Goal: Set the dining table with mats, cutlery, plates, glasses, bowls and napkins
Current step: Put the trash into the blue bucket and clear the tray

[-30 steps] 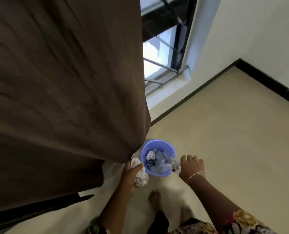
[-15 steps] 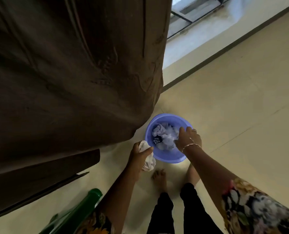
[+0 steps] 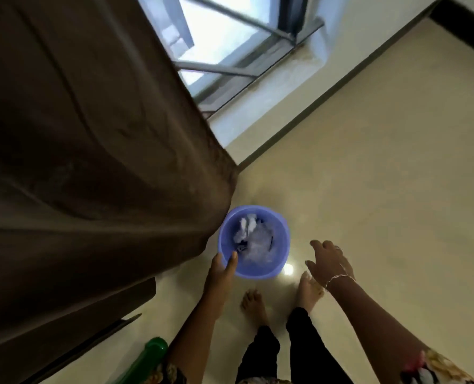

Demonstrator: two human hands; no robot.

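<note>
Blue bin (image 3: 254, 268) sits on the floor (image 3: 368, 189) at lower centre of frame, half full of crumpled white paper/napkin waste (image 3: 254, 239). Left hand (image 3: 222, 268) grips the bin's near-left rim, thumb inside, fingers outside. Right hand (image 3: 327, 261) hovers to the right of the bin, fingers spread, holding nothing; bracelet (image 3: 338, 278) on wrist. Brown curtain (image 3: 92, 134) fills left of frame, its hem touching the bin's left edge. Window (image 3: 224, 45) at top centre. Green object (image 3: 147, 358) at the bottom edge, bare feet (image 3: 254, 303) below the bin.

Head view, steeply down over floor (image 3: 368, 217)
</note>
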